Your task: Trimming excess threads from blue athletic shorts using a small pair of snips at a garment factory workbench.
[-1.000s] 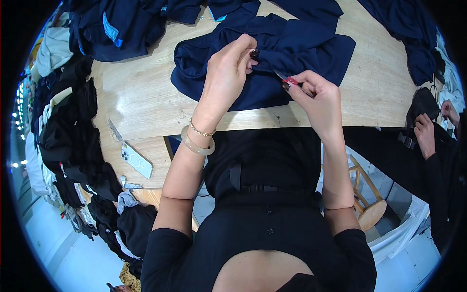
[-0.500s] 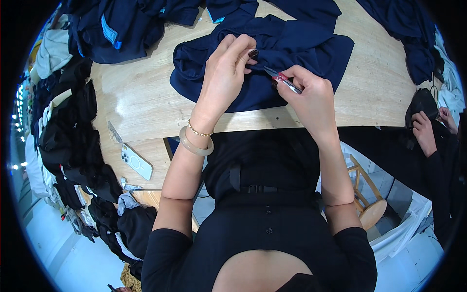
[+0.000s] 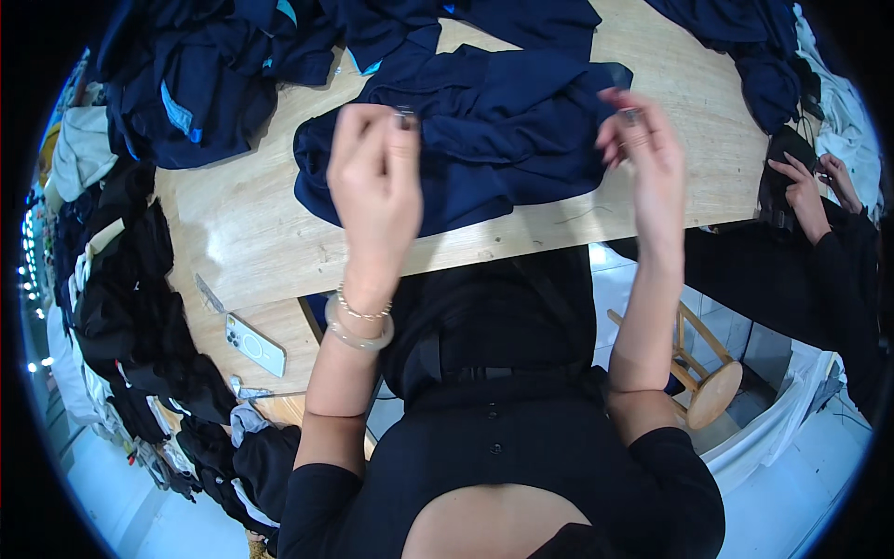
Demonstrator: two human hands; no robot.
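Left hand [image 3: 375, 182] grip: fingers curled in, any hold can't be told. Right hand [image 3: 644, 144] grip: blurred, fingers loosely bent, contents unclear. Dark-blue garment [image 3: 498, 130] rumpled on worktop [image 3: 233, 228]; hard tug might drag it over near edge.

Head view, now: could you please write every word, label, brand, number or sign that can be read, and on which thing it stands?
None can be read.
Navy garment, upper centre: no text visible.
Light-blue strip on the navy clothing, upper left: any marks are too small to read.
Phone, lying at left: no readable text.
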